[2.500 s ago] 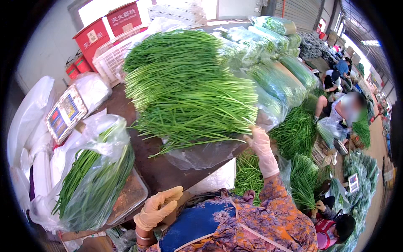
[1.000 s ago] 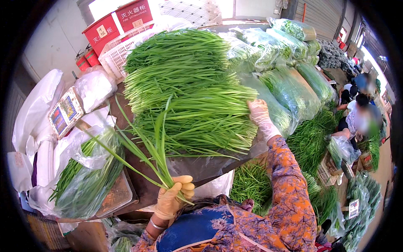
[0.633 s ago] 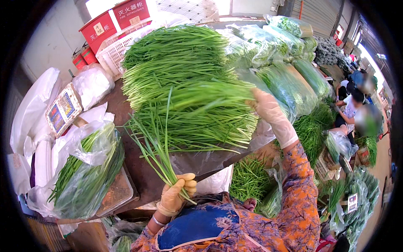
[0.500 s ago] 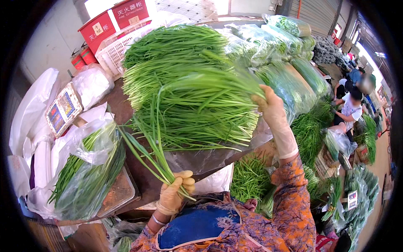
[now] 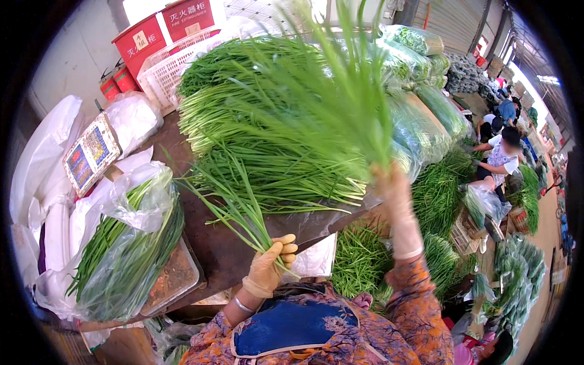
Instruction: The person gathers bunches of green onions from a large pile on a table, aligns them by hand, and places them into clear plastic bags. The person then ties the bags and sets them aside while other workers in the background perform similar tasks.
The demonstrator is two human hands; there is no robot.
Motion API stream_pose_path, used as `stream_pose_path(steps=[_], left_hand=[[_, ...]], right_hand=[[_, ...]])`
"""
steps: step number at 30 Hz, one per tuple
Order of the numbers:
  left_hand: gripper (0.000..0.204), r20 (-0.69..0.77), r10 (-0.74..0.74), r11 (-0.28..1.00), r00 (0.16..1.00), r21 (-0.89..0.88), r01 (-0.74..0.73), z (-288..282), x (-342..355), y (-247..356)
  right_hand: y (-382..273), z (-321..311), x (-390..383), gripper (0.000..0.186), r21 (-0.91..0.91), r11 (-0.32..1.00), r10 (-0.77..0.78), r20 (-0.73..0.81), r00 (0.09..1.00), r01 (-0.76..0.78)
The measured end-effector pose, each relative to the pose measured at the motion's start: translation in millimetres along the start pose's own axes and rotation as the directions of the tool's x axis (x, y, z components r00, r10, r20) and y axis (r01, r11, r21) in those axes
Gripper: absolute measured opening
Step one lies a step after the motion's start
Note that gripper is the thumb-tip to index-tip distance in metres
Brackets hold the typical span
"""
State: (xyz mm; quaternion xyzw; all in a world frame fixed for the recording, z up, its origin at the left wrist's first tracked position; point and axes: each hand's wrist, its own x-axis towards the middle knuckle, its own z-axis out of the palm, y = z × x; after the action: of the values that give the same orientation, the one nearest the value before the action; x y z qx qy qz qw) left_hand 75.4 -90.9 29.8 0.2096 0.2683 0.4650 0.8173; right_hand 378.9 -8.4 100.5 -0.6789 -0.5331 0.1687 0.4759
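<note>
Blurred green stalks (image 5: 368,115) fan above a heap (image 5: 234,137).

The right fingers (image 5: 389,177) and their raised greens (image 5: 360,115) are blurred.

White lettering (image 5: 185,17) and pale written tags (image 5: 141,40) mark 2 red boxes (image 5: 150,53).

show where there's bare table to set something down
The dark tabletop shows bare between the bagged greens and left hand, though held stalks partly overhang it; a narrower strip separates the white bag from the leaf pile. Crowded: the centre, under that pile, and far right, under packed bags.
</note>
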Motion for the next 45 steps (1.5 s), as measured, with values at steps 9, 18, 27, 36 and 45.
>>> stream_pose_path(steps=[9,18,27,36,45], left_hand=[[0.039,-0.003,-0.122,0.992,0.993,-0.045,0.121,-23,-8,-17],[0.036,-0.044,-0.136,0.988,0.990,0.070,0.139,-15,18,-20],[0.033,-0.147,0.004,0.999,0.989,0.045,0.003,-24,46,-37],[0.028,-0.092,-0.173,0.952,0.981,0.239,0.190,-3,53,-55],[0.033,-0.005,-0.287,0.952,0.958,0.110,0.286,-22,54,-50]], right_hand=[[53,68,-104,0.037,0.463,0.299,0.407,0.729,0.551,-0.834],[35,85,-124,0.045,0.478,0.104,0.253,0.835,0.488,-0.872],[31,80,-150,0.050,0.491,0.191,0.381,0.761,0.525,-0.850],[32,71,-157,0.034,0.468,0.386,0.484,0.631,0.606,-0.795],[40,56,-158,0.029,0.705,0.071,0.401,0.628,0.667,-0.706]])
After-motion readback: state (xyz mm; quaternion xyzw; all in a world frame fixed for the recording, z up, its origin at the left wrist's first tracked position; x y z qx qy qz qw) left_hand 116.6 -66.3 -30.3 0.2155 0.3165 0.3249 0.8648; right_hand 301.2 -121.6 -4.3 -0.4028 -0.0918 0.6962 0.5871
